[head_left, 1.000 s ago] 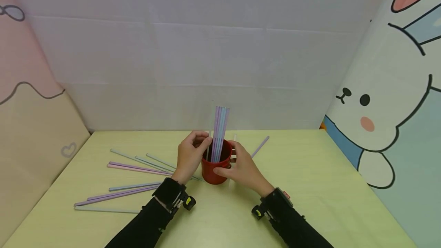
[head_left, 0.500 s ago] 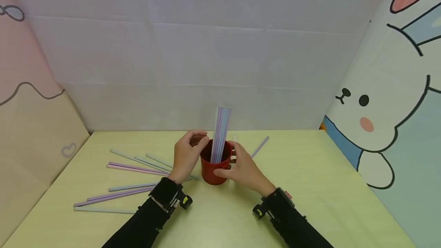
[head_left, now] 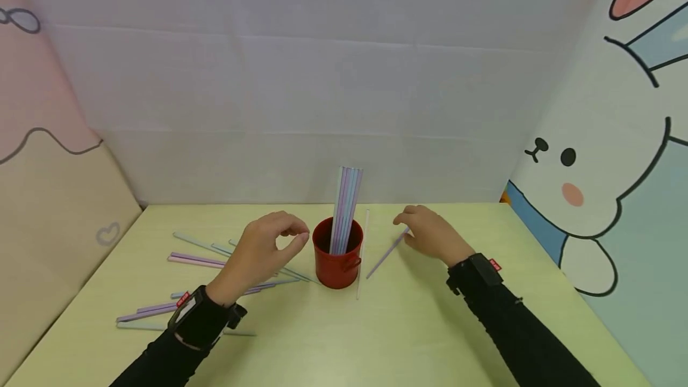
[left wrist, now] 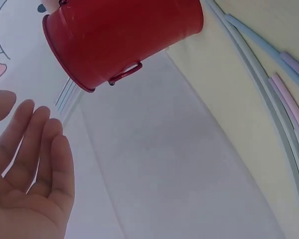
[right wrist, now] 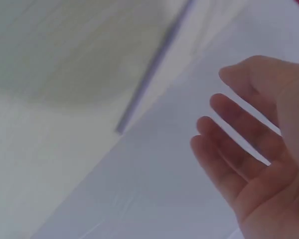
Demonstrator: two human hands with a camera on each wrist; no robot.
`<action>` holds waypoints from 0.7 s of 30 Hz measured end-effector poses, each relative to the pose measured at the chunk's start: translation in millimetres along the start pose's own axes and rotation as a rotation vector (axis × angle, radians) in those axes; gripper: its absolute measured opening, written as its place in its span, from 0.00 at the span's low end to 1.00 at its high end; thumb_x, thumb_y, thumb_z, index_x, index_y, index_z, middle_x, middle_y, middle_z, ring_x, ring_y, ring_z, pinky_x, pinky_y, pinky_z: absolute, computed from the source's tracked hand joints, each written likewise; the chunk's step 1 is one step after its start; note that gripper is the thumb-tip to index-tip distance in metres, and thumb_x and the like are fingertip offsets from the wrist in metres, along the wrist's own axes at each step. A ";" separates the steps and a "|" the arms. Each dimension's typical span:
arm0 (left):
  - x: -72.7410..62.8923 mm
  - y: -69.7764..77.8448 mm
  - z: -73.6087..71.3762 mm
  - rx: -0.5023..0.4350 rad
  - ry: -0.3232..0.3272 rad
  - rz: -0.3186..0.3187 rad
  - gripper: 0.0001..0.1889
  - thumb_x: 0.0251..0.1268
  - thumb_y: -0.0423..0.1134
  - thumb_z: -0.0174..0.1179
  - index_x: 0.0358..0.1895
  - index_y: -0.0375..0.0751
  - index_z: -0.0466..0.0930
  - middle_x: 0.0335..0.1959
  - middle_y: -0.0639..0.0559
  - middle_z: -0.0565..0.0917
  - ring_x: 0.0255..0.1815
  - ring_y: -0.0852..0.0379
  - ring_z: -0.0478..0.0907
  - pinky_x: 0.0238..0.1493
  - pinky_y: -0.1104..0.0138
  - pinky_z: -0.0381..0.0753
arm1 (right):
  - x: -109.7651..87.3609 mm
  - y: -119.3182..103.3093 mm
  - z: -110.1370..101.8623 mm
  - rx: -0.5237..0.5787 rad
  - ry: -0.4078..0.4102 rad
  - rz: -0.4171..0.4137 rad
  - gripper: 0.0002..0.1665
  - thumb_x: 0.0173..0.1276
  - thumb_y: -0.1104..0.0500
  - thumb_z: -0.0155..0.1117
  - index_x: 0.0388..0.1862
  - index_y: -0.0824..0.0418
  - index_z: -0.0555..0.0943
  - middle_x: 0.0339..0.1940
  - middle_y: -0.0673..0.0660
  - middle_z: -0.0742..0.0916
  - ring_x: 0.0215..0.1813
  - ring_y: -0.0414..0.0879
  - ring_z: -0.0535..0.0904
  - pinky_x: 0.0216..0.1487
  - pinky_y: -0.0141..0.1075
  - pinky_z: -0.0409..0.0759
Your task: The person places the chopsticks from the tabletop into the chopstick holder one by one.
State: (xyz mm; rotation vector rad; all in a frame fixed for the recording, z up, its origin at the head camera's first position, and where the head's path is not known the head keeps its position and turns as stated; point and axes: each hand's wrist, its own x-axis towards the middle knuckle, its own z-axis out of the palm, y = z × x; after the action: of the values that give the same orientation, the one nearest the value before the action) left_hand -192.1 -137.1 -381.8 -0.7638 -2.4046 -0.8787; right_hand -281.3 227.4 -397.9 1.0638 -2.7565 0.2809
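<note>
A red metal cup [head_left: 334,272] with small side handles stands upright at the middle of the table, also large in the left wrist view [left wrist: 122,42]. Several pastel straws [head_left: 346,211] stand bunched in it. My left hand [head_left: 264,249] hovers just left of the cup, fingers gently bent, holding nothing. To the cup's right, my right hand [head_left: 432,235] is over the far end of a purple straw [head_left: 384,257]. In the right wrist view its fingers are relaxed and apart from that straw [right wrist: 150,72].
Several loose straws in purple, pink and pale blue-green, such as a pink straw [head_left: 196,261], lie on the table left of the cup, partly behind my left arm. A whitish straw [head_left: 362,255] lies close by the cup's right side. A white sheet [head_left: 269,166] hangs behind the table.
My left hand has drawn back leftward from the straws in the cup. My right hand has let go of the cup and moved right to the purple straw.
</note>
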 end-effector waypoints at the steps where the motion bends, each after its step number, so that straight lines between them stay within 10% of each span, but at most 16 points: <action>1: -3.3 -0.1 -1.1 0.009 -0.023 0.013 0.04 0.72 0.37 0.70 0.44 0.51 0.89 0.41 0.63 0.87 0.46 0.62 0.82 0.48 0.61 0.86 | 0.8 5.9 1.5 -0.044 -0.021 0.003 0.19 0.65 0.72 0.74 0.55 0.66 0.87 0.49 0.63 0.87 0.53 0.60 0.84 0.56 0.50 0.85; 10: -27.3 -3.4 3.0 0.038 -0.093 0.058 0.04 0.69 0.37 0.73 0.39 0.53 0.88 0.36 0.67 0.85 0.40 0.65 0.81 0.43 0.66 0.86 | 6.2 53.2 24.1 -0.239 -0.069 -0.038 0.21 0.62 0.72 0.77 0.55 0.67 0.86 0.49 0.64 0.86 0.53 0.61 0.84 0.57 0.50 0.86; 21: -35.0 -11.0 9.4 0.006 -0.099 0.063 0.07 0.67 0.34 0.73 0.39 0.53 0.88 0.35 0.68 0.85 0.39 0.69 0.82 0.43 0.68 0.87 | 12.2 68.8 36.2 -0.207 -0.096 -0.199 0.12 0.59 0.71 0.81 0.37 0.60 0.87 0.33 0.54 0.84 0.39 0.50 0.82 0.45 0.41 0.84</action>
State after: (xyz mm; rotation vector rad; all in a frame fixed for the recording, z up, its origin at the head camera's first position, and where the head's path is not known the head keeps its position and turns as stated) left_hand -175.5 -149.5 -413.4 -0.8959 -2.4531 -0.8262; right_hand -340.2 261.0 -437.9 1.3105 -2.6595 -0.0833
